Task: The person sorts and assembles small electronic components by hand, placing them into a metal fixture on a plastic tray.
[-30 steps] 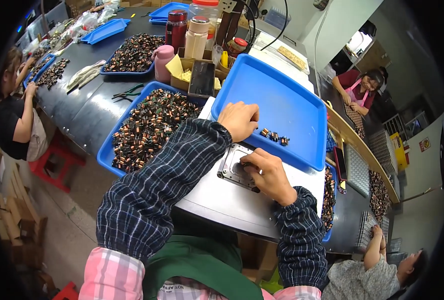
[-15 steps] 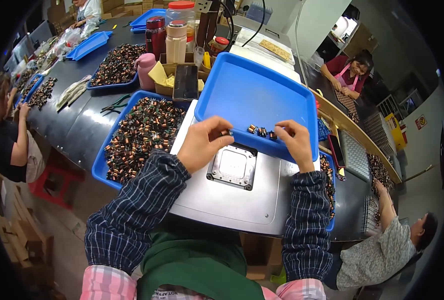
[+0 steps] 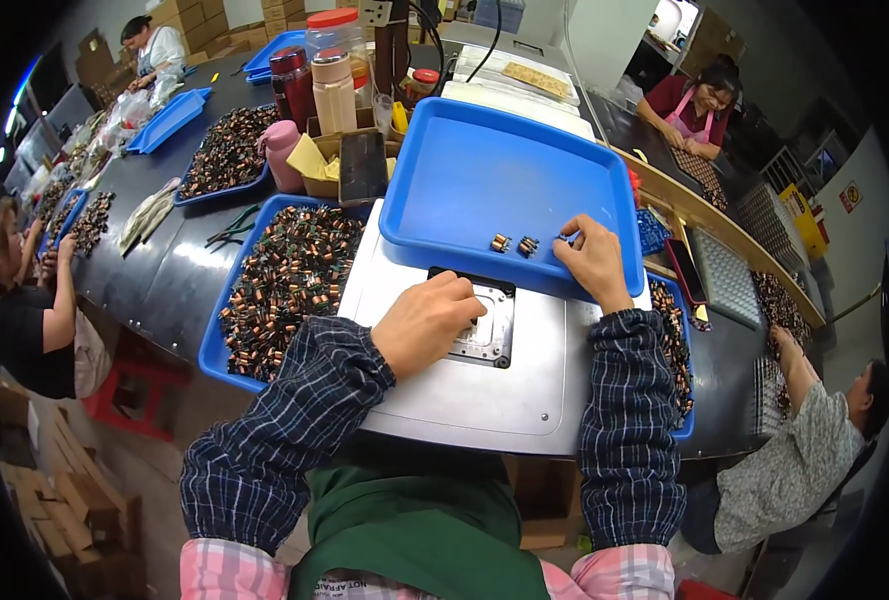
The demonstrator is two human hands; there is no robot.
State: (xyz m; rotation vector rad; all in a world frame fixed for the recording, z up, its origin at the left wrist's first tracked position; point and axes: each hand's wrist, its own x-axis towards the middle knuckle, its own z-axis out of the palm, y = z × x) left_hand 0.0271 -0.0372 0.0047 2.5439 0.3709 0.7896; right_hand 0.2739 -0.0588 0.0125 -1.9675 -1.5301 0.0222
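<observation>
My left hand (image 3: 430,325) is closed, fingertips bent down at the square metal fixture (image 3: 485,340) set in the silver machine top (image 3: 465,410). Whatever lies under those fingertips is hidden. In the front part of a blue tray (image 3: 515,180) above the machine, my right hand (image 3: 597,262) pinches a small copper-wound coil (image 3: 568,240), mostly covered by the thumb and fingers. Two more loose copper coils, a left one (image 3: 501,243) and a right one (image 3: 528,246), lie beside it in the tray.
Blue bins of coils flank the machine, a left bin (image 3: 290,285) and a right bin (image 3: 677,350). Pliers (image 3: 233,228), a pink bottle (image 3: 283,155) and a black phone-like slab (image 3: 364,168) lie at left. A red phone (image 3: 685,270) is at right. Several co-workers sit around the bench.
My left hand has come down from the tray's front edge to the fixture. My right hand stays at the tray, now around the rightmost coil. The view has shifted slightly.
</observation>
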